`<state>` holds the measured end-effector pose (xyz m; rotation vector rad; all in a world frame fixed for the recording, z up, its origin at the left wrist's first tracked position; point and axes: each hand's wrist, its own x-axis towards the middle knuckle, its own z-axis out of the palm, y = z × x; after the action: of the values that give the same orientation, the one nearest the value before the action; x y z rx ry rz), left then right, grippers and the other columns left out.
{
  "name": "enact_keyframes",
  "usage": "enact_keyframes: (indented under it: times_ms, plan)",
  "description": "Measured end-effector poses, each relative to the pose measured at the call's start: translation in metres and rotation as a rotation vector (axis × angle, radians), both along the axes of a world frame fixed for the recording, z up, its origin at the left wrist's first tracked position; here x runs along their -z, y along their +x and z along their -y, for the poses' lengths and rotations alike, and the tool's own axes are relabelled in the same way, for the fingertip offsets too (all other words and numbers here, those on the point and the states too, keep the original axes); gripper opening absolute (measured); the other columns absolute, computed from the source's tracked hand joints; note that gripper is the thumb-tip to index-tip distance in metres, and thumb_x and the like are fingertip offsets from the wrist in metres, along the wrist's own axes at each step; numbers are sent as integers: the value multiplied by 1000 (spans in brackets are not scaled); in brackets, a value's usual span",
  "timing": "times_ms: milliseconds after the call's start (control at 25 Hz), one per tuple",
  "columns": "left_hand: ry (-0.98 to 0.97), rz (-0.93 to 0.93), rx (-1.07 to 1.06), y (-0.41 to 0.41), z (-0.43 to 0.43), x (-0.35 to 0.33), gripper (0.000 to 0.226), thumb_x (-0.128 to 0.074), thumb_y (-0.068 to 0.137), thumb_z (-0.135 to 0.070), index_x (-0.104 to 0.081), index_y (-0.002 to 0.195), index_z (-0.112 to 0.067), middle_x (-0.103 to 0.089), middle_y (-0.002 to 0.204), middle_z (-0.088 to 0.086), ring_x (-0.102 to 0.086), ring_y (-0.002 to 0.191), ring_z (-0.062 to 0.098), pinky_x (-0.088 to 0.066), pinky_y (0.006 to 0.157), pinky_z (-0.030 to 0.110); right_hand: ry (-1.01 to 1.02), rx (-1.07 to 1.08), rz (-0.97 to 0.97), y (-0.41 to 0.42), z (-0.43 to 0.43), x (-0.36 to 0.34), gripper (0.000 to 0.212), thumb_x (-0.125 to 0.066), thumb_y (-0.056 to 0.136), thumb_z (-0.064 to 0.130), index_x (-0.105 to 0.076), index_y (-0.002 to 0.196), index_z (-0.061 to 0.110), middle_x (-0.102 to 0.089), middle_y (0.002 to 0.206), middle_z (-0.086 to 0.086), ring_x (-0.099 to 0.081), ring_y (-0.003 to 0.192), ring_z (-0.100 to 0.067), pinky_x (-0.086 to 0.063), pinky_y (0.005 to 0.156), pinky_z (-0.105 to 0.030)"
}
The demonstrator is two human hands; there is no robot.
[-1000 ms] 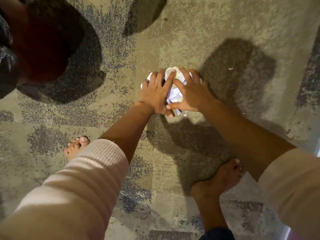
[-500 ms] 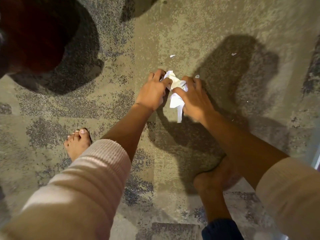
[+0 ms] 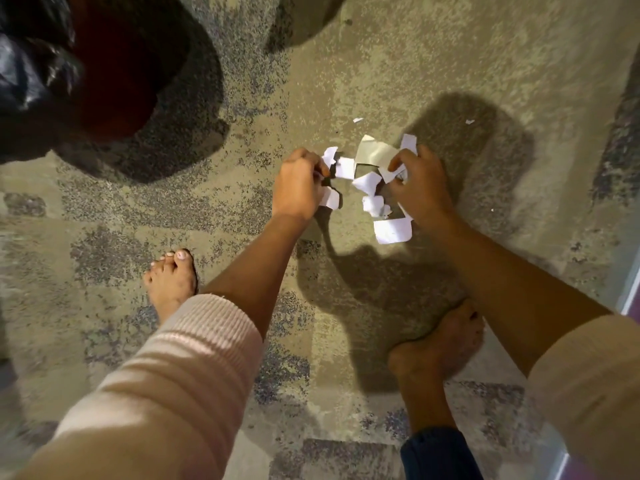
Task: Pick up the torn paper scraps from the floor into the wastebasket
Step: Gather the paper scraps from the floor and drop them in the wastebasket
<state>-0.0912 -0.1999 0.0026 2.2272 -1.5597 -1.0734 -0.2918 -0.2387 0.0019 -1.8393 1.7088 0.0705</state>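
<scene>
Paper scraps (image 3: 372, 183) lie loose on the floor (image 3: 450, 57) between both hands; left hand (image 3: 298, 187) and right hand (image 3: 420, 190) each pinch pieces. Gathering step; next, bunch them toward the wastebasket (image 3: 117, 74).

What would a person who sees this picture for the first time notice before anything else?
The eye goes first to the white paper scraps scattered in the middle of the picture, between the left hand and the right hand, each of which pinches some pieces. Next comes the dark red wastebasket with its black liner at the upper left. Two bare feet stand on the patterned carpet below.
</scene>
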Motion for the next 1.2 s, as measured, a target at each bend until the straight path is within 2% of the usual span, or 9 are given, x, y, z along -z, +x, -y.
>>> enact_keyframes:
  times_ms: [160, 280, 520, 640, 760, 840, 920, 1040, 1200]
  plan:
    - [-21, -69, -235, 21, -2, -29, 15, -63, 85, 4, -72, 87, -9, -63, 104, 4, -61, 89, 13, -54, 86, 24, 24, 95, 43, 19, 6, -36, 15, -67, 84, 12, -62, 97, 12, -56, 112, -15, -56, 101, -32, -51, 83, -38]
    - [-47, -102, -390, 40, 1, -63, 17, -65, 84, 4, -72, 87, -11, -63, 101, 2, -57, 80, 7, -46, 74, 2, 23, 140, 94, 49, 11, -72, 15, -68, 83, 11, -63, 97, 13, -56, 114, -13, -56, 103, -30, -52, 83, -38]
    - [-95, -140, -565, 86, 10, -148, 21, -66, 81, 1, -70, 77, -19, -61, 95, 1, -54, 76, 7, -37, 63, 5, -7, 112, 158, 131, 23, -152, 15, -64, 82, 7, -64, 97, 9, -56, 111, -16, -55, 101, -34, -46, 79, -33]
    - [-186, -181, -611, 107, 15, -191, 18, -67, 81, -1, -71, 78, -18, -63, 92, 1, -56, 79, 7, -38, 67, 6, -40, 141, 220, 178, 29, -192, 16, -67, 81, 8, -65, 97, 9, -57, 112, -18, -55, 104, -34, -31, 72, -17]
    - [-270, -195, -674, 135, 20, -228, 18, -61, 79, 0, -72, 81, -14, -64, 90, -1, -59, 82, 10, -46, 74, 19, -60, 126, 292, 225, 37, -227, 19, -66, 80, 7, -65, 99, 9, -55, 112, -17, -54, 104, -33, -37, 78, -24]
    - [-330, -198, -750, 161, 26, -247, 17, -61, 77, 0, -72, 81, -12, -65, 89, 0, -60, 81, 14, -48, 75, 25, -98, 104, 315, 256, 44, -246, 19, -65, 79, 9, -65, 97, 14, -55, 108, -15, -54, 99, -32, -39, 75, -28]
    - [-365, -188, -839, 191, 31, -260, 17, -63, 79, -1, -71, 80, -16, -65, 89, -1, -59, 80, 13, -47, 74, 24, -140, 77, 334, 287, 48, -260, 18, -64, 79, 11, -65, 95, 19, -54, 104, -11, -54, 94, -29, -38, 70, -27]
    - [-402, -147, -914, 236, 31, -269, 20, -59, 80, -2, -71, 84, -18, -66, 93, 0, -57, 80, 10, -40, 68, 9, -176, 14, 448, 329, 50, -270, 16, -64, 80, 10, -65, 95, 17, -53, 100, -9, -55, 90, -25, -47, 71, -30]
    - [-399, -95, -971, 286, 28, -267, 19, -60, 83, -5, -70, 86, -21, -64, 97, 0, -52, 77, 6, -39, 66, 9, -205, -36, 562, 378, 49, -269, 16, -63, 80, 4, -65, 95, 10, -53, 97, -13, -53, 87, -22, -38, 71, -20]
